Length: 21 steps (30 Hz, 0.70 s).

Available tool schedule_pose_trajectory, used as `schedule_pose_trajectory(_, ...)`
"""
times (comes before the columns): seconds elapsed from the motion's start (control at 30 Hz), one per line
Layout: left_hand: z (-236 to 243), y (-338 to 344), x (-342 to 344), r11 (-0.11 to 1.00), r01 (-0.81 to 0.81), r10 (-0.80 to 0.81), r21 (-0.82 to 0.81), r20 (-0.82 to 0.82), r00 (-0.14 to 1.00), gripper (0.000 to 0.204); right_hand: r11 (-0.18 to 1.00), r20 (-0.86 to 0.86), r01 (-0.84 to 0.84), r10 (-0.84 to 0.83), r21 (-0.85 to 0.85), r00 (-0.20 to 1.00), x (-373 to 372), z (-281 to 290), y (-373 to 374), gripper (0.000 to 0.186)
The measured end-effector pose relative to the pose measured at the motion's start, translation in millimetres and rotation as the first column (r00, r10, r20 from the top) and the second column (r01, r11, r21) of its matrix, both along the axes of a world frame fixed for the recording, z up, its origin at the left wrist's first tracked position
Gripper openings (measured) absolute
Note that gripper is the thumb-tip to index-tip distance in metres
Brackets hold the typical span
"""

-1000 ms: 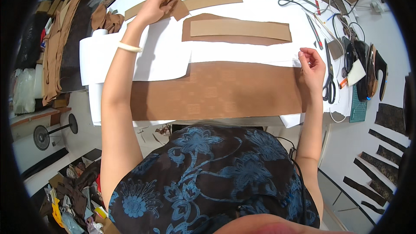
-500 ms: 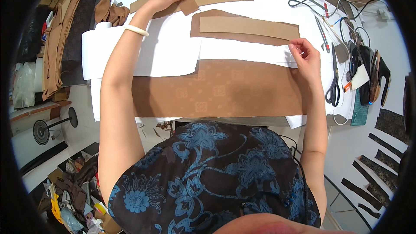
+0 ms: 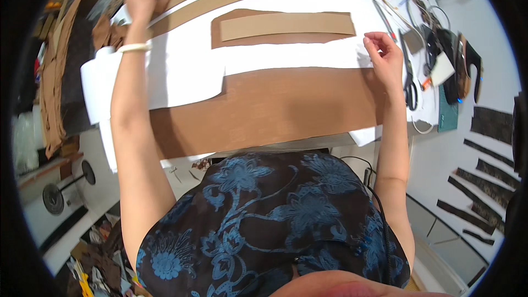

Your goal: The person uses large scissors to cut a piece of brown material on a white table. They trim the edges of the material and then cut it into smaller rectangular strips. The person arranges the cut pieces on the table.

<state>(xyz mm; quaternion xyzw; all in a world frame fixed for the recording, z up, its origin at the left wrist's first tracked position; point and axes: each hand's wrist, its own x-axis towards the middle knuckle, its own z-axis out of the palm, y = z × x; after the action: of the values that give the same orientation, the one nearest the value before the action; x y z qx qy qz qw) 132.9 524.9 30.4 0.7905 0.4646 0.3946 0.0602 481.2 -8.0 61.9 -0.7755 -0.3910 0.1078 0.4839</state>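
My left hand (image 3: 141,3) reaches to the far left of the table, its fingers curled, with a small brown leather-like scrap (image 3: 161,3) against it. My right hand (image 3: 386,55) hovers by the right end of a long brown sheet (image 3: 264,104), thumb and fingers slightly apart and holding nothing. A tan strip (image 3: 291,26) lies on a smaller brown piece (image 3: 217,36) beyond white paper (image 3: 308,55). Two more long tan strips (image 3: 225,1) lie at the back left, near my left hand.
Scissors (image 3: 410,85), a green cutting mat (image 3: 448,110), cables and tools crowd the right side. A white paper roll (image 3: 104,52) and crumpled brown pieces (image 3: 107,33) are at the left. Dark patterned strips (image 3: 467,214) lie off the table at the right.
My left hand has moved left with the brown scrap, away from the tan strips. My right hand has shifted little. The whole view has turned slightly.
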Motion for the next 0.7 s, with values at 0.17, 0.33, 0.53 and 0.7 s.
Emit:
schedule_pose_trajectory(0.17, 22, -103, 16, 0.918, 0.36, -0.358, -0.168, 0.042, 0.933, 0.027, 0.984, 0.02, 0.177, -0.177, -0.015, 0.984, 34, -7, -9, 0.016)
schedule_pose_trajectory(0.33, 18, -206, 33, 0.607, 0.597, -0.69, -0.525, 0.023, 0.723, 0.03, 0.99, 0.001, 0.019, -0.019, -0.141, 1.0, 41, -32, 16, 0.023)
schedule_pose_trajectory(0.53, 6, -220, 36, 0.646, 0.553, -0.673, -0.526, -0.051, 0.738, 0.043, 0.964, 0.063, 0.066, -0.051, -0.258, 0.997, 41, -50, 29, 0.024)
schedule_pose_trajectory(0.7, 3, -219, 33, 0.612, 0.598, -0.703, -0.517, -0.011, 0.711, 0.048, 0.969, 0.06, 0.073, -0.06, -0.234, 0.996, 39, -56, 30, 0.025)
